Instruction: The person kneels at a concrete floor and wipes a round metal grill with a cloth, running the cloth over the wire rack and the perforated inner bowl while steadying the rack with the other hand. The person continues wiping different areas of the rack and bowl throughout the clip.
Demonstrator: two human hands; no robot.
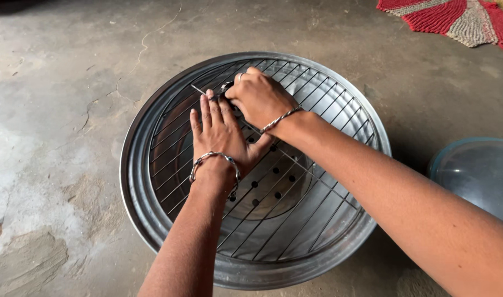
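Nearest the camera, two bare forearms reached forward over a wide, shallow metal basin (135, 181) that sat on a cracked concrete floor (48, 126). A round wire grate (295, 220) lay inside the basin's rim, its thin parallel rods crossed by a heavier bar, and through the rods a perforated metal dish (273, 190) showed at the bottom. The left hand (221, 135), with a twisted metal bangle at the wrist, lay palm down on the grate, its fingers (206, 113) straight and held close together, pressing on the rods. Just beyond it, and touching it at the thumb side, the right hand (261, 99) was curled over, a ring on one finger and a similar bangle at the wrist; its fingers were bunched around a small dark object (225, 88) at the grate's far-left part, next to a thin wire end that stuck out toward the rim. What that object was could not be told, nor whether it was a tool or a clip. Judging from how things lay, the grate was already seated level in the basin, and the work then in hand seemed to be at that one spot near the far edge; whether it was fastened could not be seen. To the right, partly cut off, stood a rounded translucent bluish bowl (477, 176), well apart from the hands. Farthest off, at the top right corner, lay a red and pale woven mat (455, 16).
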